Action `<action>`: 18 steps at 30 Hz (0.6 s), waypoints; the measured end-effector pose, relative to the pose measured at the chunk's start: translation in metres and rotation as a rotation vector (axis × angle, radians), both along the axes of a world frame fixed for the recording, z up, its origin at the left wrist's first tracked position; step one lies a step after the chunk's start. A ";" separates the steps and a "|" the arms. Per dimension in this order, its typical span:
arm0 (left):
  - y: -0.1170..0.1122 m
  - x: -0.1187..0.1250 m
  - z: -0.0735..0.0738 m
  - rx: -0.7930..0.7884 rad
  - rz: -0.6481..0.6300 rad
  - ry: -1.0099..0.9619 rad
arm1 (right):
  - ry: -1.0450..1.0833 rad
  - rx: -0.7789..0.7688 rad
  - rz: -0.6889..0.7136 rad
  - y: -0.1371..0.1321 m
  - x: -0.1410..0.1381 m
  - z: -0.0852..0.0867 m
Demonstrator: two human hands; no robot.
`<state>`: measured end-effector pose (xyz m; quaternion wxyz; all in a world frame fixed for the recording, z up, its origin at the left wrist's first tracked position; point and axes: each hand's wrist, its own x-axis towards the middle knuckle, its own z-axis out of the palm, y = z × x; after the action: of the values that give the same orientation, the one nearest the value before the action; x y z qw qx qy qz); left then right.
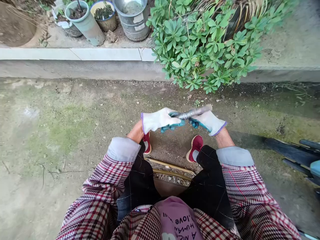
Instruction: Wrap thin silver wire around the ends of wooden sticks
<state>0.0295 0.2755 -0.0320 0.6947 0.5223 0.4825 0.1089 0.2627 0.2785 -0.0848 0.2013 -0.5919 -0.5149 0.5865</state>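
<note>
Both my hands wear white gloves with teal fingertips. My left hand (157,120) and my right hand (208,121) meet in front of my knees and are closed on the two ends of a grey metal rod-like tool (193,112) with a ribbed, spring-like middle. The tool lies nearly level, its right end sticking out past my right glove. Below the hands are my red shoes (195,147) on the dirt. My checked sleeves and dark trousers fill the lower part of the view.
A leafy green shrub (200,46) hangs over a concrete curb (75,55) ahead. Several pots and a metal bucket (132,18) stand behind the curb at upper left. Bamboo sticks (170,170) lie between my legs. A dark blue object (297,151) lies at right.
</note>
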 end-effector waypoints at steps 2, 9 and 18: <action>0.005 0.000 -0.001 0.033 0.044 -0.012 | 0.052 -0.012 -0.014 -0.004 -0.006 0.004; 0.018 0.008 -0.028 0.211 0.311 0.136 | -0.012 -0.049 0.009 -0.007 -0.020 0.006; 0.050 -0.026 -0.046 0.374 0.559 0.459 | -0.032 -0.053 0.154 -0.011 -0.021 0.003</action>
<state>0.0033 0.3259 -0.0782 0.4055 0.4991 0.7202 0.2603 0.2421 0.2671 -0.0816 0.1316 -0.5650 -0.5461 0.6043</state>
